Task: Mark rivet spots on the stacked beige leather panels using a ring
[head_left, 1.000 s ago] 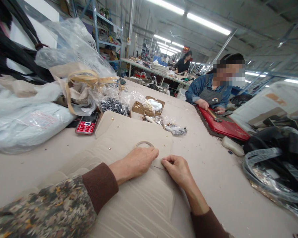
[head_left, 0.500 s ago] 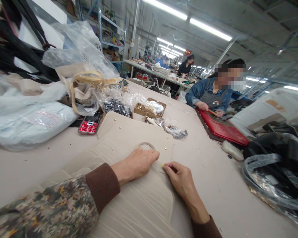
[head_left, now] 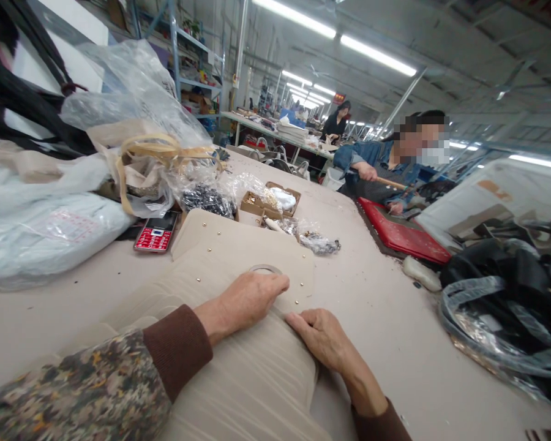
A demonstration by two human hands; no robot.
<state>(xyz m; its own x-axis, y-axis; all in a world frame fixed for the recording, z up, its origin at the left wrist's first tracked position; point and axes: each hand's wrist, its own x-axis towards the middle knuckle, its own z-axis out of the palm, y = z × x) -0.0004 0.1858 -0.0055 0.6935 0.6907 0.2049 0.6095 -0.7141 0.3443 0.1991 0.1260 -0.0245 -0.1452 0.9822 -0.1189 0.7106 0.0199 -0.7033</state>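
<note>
A stack of beige leather panels [head_left: 239,245] with small gold studs lies on the table in front of me. My left hand [head_left: 243,300] rests palm down on the top panel, fingers curled, just below a tape ring [head_left: 265,269]. My right hand [head_left: 319,334] lies at the panel's right edge, its fingers bent over the edge of the stack. I cannot make out anything held in either hand.
A red phone [head_left: 155,232], plastic bags [head_left: 133,104] of parts and a small cardboard box [head_left: 270,201] stand behind the panels. Across the table a person [head_left: 386,165] holds a hammer over a red mat [head_left: 404,233]. Black bagged material [head_left: 509,288] lies at right.
My right hand has let go of its pinch near the left fingertips and slid down and back to the stack's edge. The person opposite has raised the hammer.
</note>
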